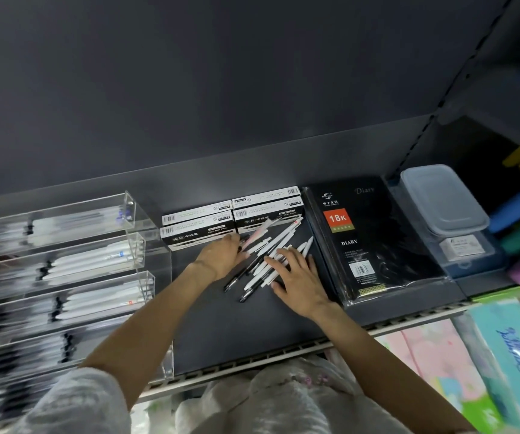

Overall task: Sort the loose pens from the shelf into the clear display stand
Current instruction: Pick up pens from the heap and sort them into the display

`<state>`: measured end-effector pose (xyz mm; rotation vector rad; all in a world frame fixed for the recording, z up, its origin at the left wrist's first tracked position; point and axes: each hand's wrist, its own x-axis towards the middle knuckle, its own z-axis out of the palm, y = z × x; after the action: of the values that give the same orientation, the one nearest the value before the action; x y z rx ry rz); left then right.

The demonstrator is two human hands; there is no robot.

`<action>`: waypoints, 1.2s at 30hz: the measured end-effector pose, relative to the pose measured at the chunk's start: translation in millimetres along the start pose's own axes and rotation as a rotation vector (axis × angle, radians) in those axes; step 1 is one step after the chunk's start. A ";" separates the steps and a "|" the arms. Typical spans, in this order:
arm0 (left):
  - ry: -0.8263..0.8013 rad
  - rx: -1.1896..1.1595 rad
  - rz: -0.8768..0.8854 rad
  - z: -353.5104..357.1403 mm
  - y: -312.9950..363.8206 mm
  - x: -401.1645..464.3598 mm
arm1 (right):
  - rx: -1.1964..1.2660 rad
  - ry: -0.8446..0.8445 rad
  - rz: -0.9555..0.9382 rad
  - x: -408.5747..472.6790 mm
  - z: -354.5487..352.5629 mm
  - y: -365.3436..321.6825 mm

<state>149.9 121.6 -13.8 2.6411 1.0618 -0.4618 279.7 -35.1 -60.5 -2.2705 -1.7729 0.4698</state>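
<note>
A heap of loose pens [273, 245], mostly white with a few black ones, lies on the dark shelf [240, 333] in front of me. My left hand [221, 256] rests on the heap's left side, fingers over the pens. My right hand [299, 277] lies flat on the heap's right side with fingers spread. Whether either hand grips a pen is hidden by the fingers. The clear display stand [64, 270] sits at the left, its tiered trays holding rows of white and black pens.
Black-and-white pen boxes [230, 220] stand behind the heap. A wrapped black diary [368, 242] lies right of it, then a lidded plastic container [440, 202]. Coloured stationery [503, 355] fills the lower right. A dark shelf underside hangs overhead.
</note>
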 end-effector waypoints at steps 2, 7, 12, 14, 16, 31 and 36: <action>0.099 0.085 0.006 -10.5 -2.1 -8.1 | -0.007 0.028 0.006 -1.4 0.6 -1.2; 0.259 -0.701 0.039 -49.9 9.0 -30.7 | 0.192 0.284 -0.025 -4.7 -11.7 -5.7; 0.195 -2.111 0.148 -68.3 35.9 -50.4 | 1.243 0.110 0.300 -14.5 -80.0 -44.0; 0.172 -2.273 0.195 -65.1 42.8 -53.7 | 1.365 -0.098 0.335 -24.4 -94.7 -56.0; 0.172 -2.332 0.199 -61.0 47.5 -56.9 | 1.291 -0.196 0.291 -34.2 -97.0 -61.9; 0.234 -2.215 0.099 -49.2 80.4 -92.8 | 1.518 0.141 0.332 -62.7 -83.9 -80.6; 0.171 -2.187 0.093 -41.2 84.8 -105.4 | 1.401 0.110 0.311 -69.2 -88.4 -83.7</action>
<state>145.7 11.0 74.2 0.6844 0.5949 0.6735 223.1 -79.6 59.5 -1.4072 -0.5491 1.1289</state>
